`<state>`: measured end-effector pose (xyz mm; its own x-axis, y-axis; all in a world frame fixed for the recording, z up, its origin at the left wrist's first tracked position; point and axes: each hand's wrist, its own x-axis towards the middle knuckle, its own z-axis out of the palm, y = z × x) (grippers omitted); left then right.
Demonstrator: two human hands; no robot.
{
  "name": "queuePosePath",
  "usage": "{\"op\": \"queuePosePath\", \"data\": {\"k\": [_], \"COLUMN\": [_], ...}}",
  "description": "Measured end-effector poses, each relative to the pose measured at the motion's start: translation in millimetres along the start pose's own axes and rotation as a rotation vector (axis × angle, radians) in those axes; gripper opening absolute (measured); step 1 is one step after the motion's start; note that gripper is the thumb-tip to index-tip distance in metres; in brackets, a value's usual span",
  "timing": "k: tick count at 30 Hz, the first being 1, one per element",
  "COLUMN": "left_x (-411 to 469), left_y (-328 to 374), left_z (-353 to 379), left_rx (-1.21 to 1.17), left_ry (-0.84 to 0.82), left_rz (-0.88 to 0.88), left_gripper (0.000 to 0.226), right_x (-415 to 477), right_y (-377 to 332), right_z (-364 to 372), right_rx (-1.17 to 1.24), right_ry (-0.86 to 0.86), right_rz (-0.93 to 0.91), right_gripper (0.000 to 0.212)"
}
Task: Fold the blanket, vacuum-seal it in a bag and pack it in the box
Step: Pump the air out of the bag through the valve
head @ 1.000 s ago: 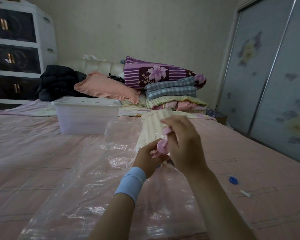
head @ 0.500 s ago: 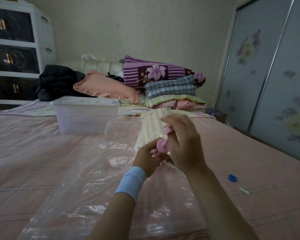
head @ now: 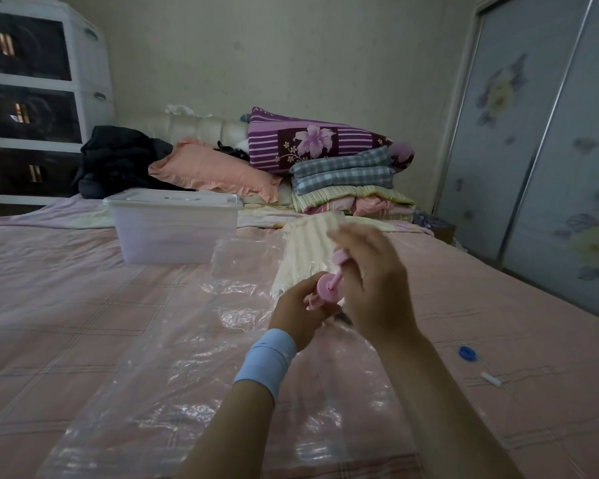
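A clear plastic vacuum bag [head: 187, 368] lies spread on the pink bed. Inside its far end sits a folded cream striped blanket [head: 308, 247]. Above the bag I hold a small pink hand pump [head: 329, 288]. My left hand [head: 298, 312], with a light blue wristband, grips the pump's round body. My right hand [head: 374, 281] holds the pump's pink handle at its top. A clear plastic storage box [head: 173, 233] with its lid on stands behind the bag to the left.
A small blue cap [head: 465, 352] and a white clip [head: 491, 379] lie on the bed at the right. Pillows and folded bedding [head: 343, 174] are piled at the headboard. A drawer unit [head: 32, 98] stands far left, sliding wardrobe doors [head: 550, 167] at the right.
My right hand has shifted slightly up and right on the pump handle. The bag, blanket and box have not moved.
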<state>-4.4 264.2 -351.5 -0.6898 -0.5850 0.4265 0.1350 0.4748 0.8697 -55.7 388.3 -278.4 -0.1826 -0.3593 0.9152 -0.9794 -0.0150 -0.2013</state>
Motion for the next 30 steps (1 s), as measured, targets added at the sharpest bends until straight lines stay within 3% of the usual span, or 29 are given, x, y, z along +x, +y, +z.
{"op": "queuePosePath", "data": {"k": [3,5,7,11,13,15,18,21,24,27,30], "left_x": [1,0,-1,-2,-2,0,2,2,-1,-2,0], "left_y": [-1,1,1,1,2,0,-2,-1,1,1,1], "left_z": [-1,1,4,4,2,0,-1,2,6,6,5], "left_rx": [0.017,0.028,0.024,0.021,0.028,0.000,0.009,0.049,0.059,0.072,0.045], "left_ry": [-0.015,-0.017,0.002,0.008,0.003,0.011,-0.009,-0.002,0.018,0.020,0.018], "left_rz": [-0.004,-0.008,-0.008,-0.014,-0.006,-0.008,0.004,0.019,0.013,0.000,-0.012], "left_gripper": [0.049,0.047,0.050,0.034,0.033,0.041,0.049,0.048,0.051,0.035,0.034], "right_x": [19,15,-1,-35,-27,-8,13,12,-15,-31,-15], "right_y": [-13,-7,4,22,21,10,-8,-2,13,22,15], "right_z": [-17,-13,3,28,22,7,-13,-12,7,16,5], "right_rx": [0.002,-0.015,-0.020,0.004,0.000,0.005,0.016,-0.031,-0.041,-0.013,-0.020], "right_ry": [0.267,0.339,0.240,-0.229,-0.266,-0.145,0.190,0.325,0.028,-0.303,-0.276], "right_rz": [-0.104,-0.102,-0.052,0.207,0.193,0.058,-0.109,-0.111,0.038,0.232,0.194], "right_gripper": [0.029,0.029,0.032,0.039,0.039,0.039,0.029,0.027,0.037,0.035,0.032]}}
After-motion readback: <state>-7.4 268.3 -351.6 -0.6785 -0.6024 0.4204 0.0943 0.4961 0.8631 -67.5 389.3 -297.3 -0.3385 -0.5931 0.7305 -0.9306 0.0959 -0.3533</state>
